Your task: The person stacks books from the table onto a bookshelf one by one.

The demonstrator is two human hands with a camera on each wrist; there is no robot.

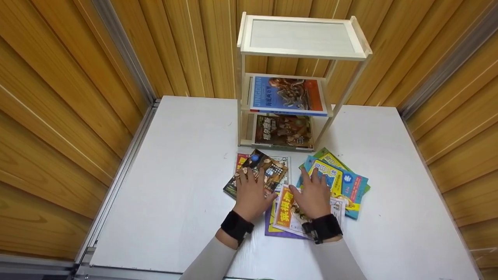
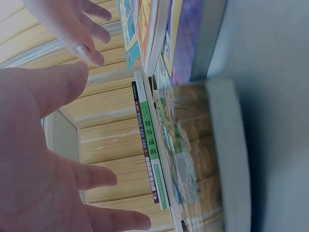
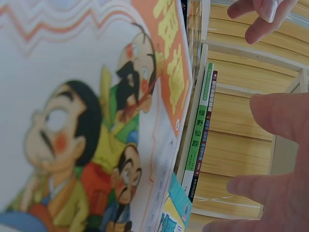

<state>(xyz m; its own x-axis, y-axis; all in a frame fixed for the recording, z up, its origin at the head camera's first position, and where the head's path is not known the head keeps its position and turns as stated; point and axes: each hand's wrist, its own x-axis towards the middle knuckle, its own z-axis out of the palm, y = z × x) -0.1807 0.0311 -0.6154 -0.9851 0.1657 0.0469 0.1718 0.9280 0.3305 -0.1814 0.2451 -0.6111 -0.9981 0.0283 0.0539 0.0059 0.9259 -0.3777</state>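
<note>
Spread over a dark illustrated book, my left hand has its fingers straight, and the left wrist view shows a gap between the palm and the book. My right hand reaches over a white cartoon-cover book with its fingertips by a teal book. In the right wrist view its fingers are extended and grip nothing, beside the cartoon cover. Under the dark book lies a red-and-white book. A purple-edged book shows below the cartoon one, and a green book behind the teal one.
A pale wooden rack stands at the back of the white table. On its middle shelf lies a blue-and-red book, and a brown-covered book lies on the bottom shelf. Wood-panelled walls surround the table.
</note>
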